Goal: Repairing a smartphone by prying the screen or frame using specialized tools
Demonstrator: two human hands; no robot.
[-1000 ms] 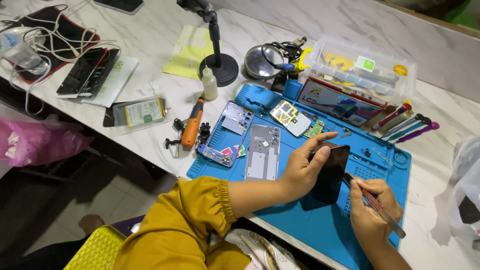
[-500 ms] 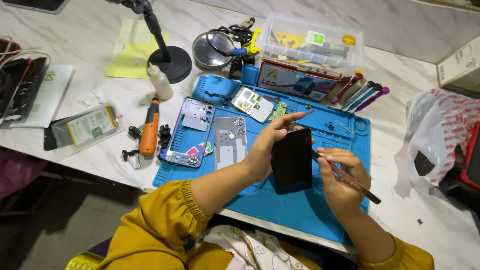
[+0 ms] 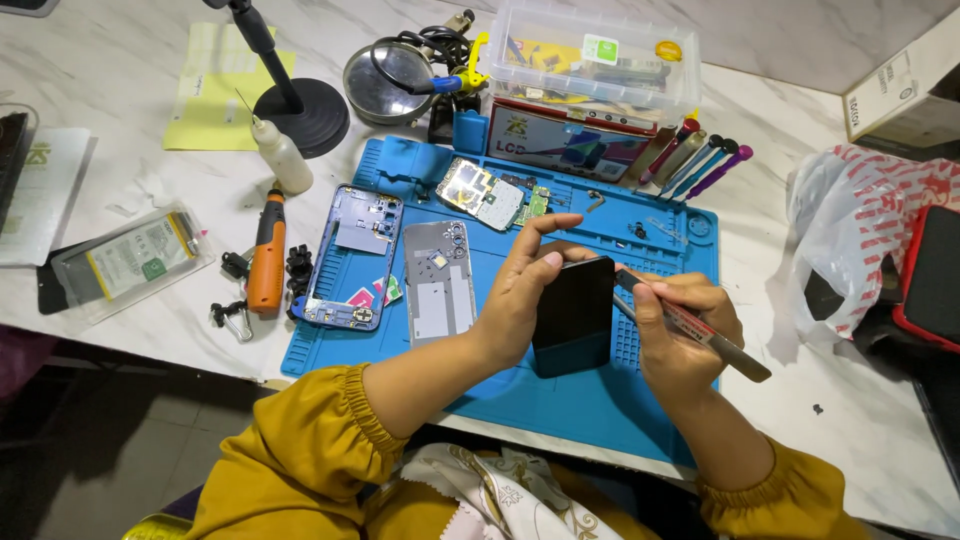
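The left hand (image 3: 520, 290) gripped a black rectangular phone (image 3: 572, 315); the right hand (image 3: 680, 330) pinched a slim metal pry tool (image 3: 700, 330); the clear lidded plastic box (image 3: 590, 55) held small parts.

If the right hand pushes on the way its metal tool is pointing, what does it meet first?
The right hand aims its thin metal pry tool up and left, with the tip already at the right edge of the black rectangular phone held by the left hand. It would probably meet that edge first, though depth is unclear.
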